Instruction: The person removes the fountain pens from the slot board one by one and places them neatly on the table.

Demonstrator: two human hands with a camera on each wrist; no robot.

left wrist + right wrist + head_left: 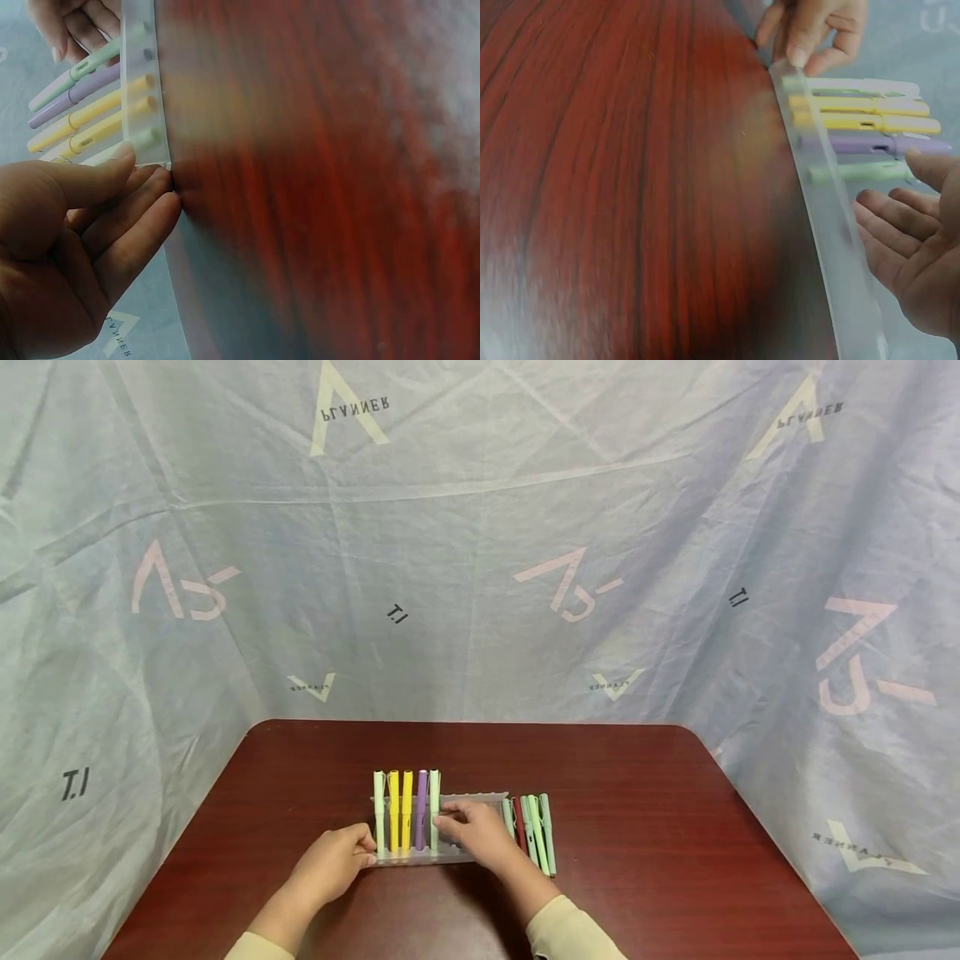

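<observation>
A clear plastic pen tray [847, 292] sits on the table. Side by side in its left part lie a whitish-green pen [378, 814], two yellow pens [394, 814], a purple pen [422, 810] and a light green pen [434, 793]. At the tray's near left corner, my left hand [330, 862] pinches the edge, thumb on top and fingertips at the outside. My right hand [483, 833] is over the tray just right of the light green pen, its thumb close to that pen and its fingers loosely extended. Whether the thumb touches the pen is hard to tell.
Right of the tray, several pens lie in a row on the table: mostly green ones [535, 831] and a dark red one [519, 820]. The reddish-brown wooden table [637, 860] has a grey printed cloth [465, 568] hanging behind and around it.
</observation>
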